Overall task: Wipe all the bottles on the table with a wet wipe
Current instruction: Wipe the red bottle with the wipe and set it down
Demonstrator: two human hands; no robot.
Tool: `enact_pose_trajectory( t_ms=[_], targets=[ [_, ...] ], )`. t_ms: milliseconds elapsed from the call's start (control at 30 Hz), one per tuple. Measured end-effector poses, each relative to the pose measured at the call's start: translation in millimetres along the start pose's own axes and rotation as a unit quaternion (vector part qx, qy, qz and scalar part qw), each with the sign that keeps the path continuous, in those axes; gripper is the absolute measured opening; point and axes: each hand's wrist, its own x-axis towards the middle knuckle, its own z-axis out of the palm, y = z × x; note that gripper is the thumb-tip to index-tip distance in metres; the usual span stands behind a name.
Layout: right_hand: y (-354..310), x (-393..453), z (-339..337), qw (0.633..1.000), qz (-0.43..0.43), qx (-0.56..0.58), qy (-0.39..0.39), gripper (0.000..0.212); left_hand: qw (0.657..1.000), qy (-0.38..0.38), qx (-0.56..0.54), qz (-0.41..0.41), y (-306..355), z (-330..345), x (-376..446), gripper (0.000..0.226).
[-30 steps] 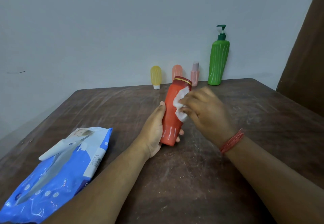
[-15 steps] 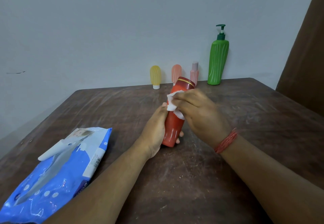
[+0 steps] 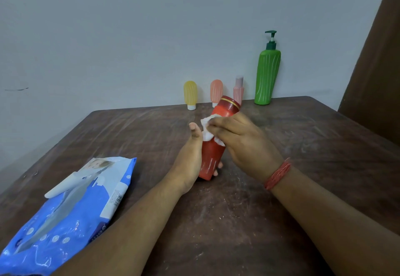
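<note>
My left hand (image 3: 190, 163) holds red bottle (image 3: 213, 156) low, tilted over desk (image 3: 238, 221). My right hand (image 3: 242, 143) pinches wet wipe (image 3: 207, 129); wipe now further left on bottle than before. Count: five bottles, four back by wall; one wipe; one blue pack (image 3: 65, 217).

The right hand (image 3: 242, 143) covers the middle of the red bottle (image 3: 213, 156) and most of the wet wipe (image 3: 207, 127). The peach bottle (image 3: 216, 90) is hidden at its base behind the red bottle's cap. The wipes pack (image 3: 71, 213) is cut off at the lower left edge; its print is probably too small to read.
</note>
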Motion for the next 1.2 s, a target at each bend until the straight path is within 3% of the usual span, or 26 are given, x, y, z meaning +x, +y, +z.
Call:
enact_pose_trajectory(
  t_ms=[133,267,367,500,600,733,833,967,1100,1200],
  targets=[
    [4,9,-6,0.993,0.104,-0.027,0.046,0.033,1.000,-0.010,0.006,0.007,1,2,-1,0.088],
    [-7,3,-5,0.999,-0.012,-0.018,-0.034,0.037,0.999,-0.005,-0.032,0.008,1,2,-1,0.103],
    [-1,6,-8,0.996,0.081,-0.020,0.021,0.032,0.999,-0.011,-0.038,-0.003,4,2,-4,0.089],
    [-11,1,-2,0.999,-0.020,0.012,-0.031,0.031,0.993,-0.003,-0.114,0.000,7,-1,-3,0.096],
    [-4,3,0,0.998,0.049,0.042,0.028,0.024,0.987,-0.010,-0.158,0.002,9,-4,-3,0.094],
    [-14,1,0,0.998,0.001,0.062,0.005,0.022,0.977,-0.011,-0.214,0.015,8,-9,-4,0.093],
    [-11,4,-7,0.995,0.053,0.073,0.039,0.025,0.974,-0.020,-0.226,0.010,10,-9,-4,0.093],
    [-19,0,-5,0.997,0.008,0.078,0.001,0.025,0.971,-0.016,-0.240,0.009,10,-10,-5,0.092],
    [-14,2,-6,0.986,0.123,0.104,0.046,0.019,0.972,-0.022,-0.233,-0.010,11,-9,-9,0.080],
    [-14,1,-5,0.982,0.143,0.117,0.048,0.018,0.975,-0.030,-0.218,-0.028,13,-9,-11,0.072]
  ],
)
